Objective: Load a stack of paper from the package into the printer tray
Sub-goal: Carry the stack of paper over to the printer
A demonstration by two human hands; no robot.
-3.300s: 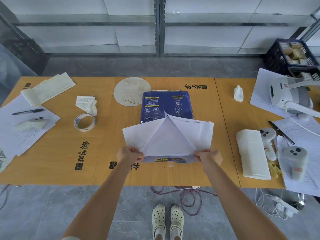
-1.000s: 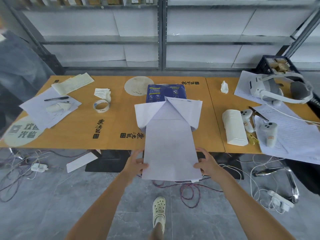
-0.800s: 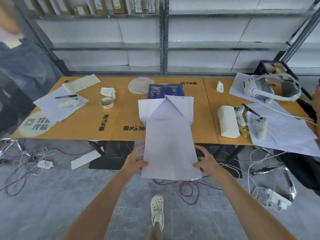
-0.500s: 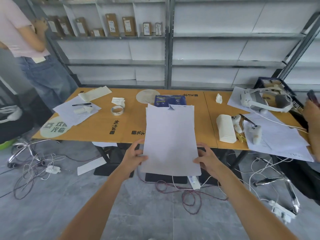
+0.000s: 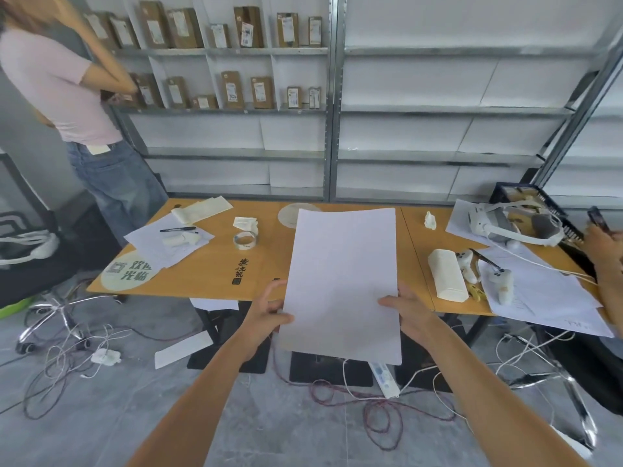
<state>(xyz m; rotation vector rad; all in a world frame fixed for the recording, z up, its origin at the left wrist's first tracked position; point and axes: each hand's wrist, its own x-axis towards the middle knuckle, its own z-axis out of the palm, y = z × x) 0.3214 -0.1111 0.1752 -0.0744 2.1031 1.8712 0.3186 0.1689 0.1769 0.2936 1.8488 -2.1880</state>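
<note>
A white stack of paper [image 5: 340, 281] hangs in the air in front of the orange table [image 5: 215, 274], tilted up toward me. My left hand [image 5: 268, 313] grips its left edge and my right hand [image 5: 406, 308] grips its right edge. The blue paper package is hidden behind the raised sheets. No printer or tray is in view.
A person in a pink top [image 5: 67, 96] stands at the far left by the shelving [image 5: 236, 79]. Another person's hand [image 5: 603, 241] holds a phone at the right edge. A tape roll [image 5: 245, 240], headset [image 5: 505, 224], controllers [image 5: 499, 281] and loose papers lie on the table. Cables [image 5: 371, 399] cover the floor.
I have pulled the paper stack fully out of the package, stepped back from the table and lifted the sheets higher. My view has tilted up toward the shelves.
</note>
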